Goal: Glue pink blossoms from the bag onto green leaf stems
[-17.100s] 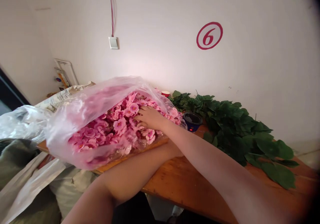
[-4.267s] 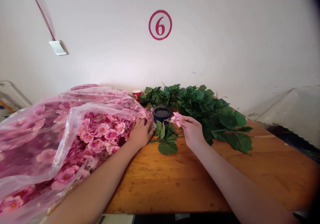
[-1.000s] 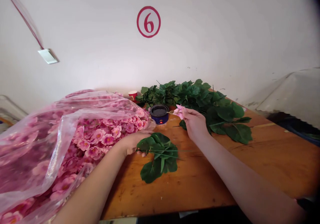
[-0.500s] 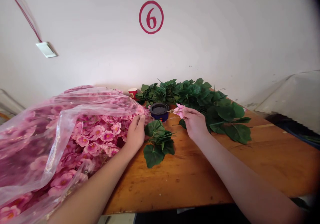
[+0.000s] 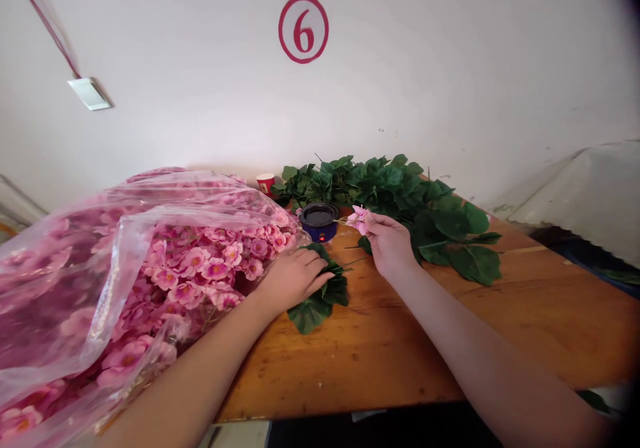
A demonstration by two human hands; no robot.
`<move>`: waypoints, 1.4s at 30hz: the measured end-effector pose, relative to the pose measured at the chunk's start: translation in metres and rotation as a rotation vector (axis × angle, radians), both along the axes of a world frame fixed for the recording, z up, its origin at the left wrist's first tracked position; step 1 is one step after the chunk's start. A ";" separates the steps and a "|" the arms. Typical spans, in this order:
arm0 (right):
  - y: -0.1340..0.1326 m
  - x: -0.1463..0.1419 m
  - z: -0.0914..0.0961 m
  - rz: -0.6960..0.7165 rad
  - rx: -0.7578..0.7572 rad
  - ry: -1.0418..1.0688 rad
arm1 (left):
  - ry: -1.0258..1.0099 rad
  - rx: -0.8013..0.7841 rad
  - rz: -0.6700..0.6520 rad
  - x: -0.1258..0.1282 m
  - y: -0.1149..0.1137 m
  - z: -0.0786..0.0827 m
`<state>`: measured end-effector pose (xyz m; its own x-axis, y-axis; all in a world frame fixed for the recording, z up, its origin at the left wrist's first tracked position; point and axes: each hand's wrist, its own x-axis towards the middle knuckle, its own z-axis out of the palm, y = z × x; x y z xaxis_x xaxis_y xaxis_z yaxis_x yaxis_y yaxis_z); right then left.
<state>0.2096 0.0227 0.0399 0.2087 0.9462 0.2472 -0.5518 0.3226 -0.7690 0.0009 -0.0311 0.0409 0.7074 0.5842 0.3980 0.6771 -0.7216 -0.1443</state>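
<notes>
Fingers (image 5: 311,280) partly hiding green leaf sprig (image 5: 309,315)

There were two hands: one left hand (image 5: 293,278) and one right hand (image 5: 390,245), the right holding one pink artificial blossom (image 5: 358,220). One clear plastic bag (image 5: 60,288) lay at nine o'clock, its blossoms too many to count. One leaf spray (image 5: 311,313) lay at six o'clock, one leaf heap (image 5: 440,225) at two o'clock, one blue pot (image 5: 319,225) and one red paper cup (image 5: 266,183) at twelve o'clock.
</notes>
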 end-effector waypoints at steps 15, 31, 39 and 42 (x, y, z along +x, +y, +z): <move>-0.003 -0.008 0.007 -0.315 0.166 -0.616 | -0.182 -0.249 0.005 0.010 -0.010 -0.004; 0.061 -0.037 0.042 -0.305 0.438 -1.276 | -0.299 -0.293 0.072 0.012 -0.009 -0.017; 0.068 -0.040 0.027 -0.281 0.499 -1.281 | -0.340 -0.343 0.093 0.013 -0.009 -0.017; 0.065 -0.040 0.030 -0.312 0.496 -1.261 | -0.341 -0.320 0.076 0.013 -0.010 -0.016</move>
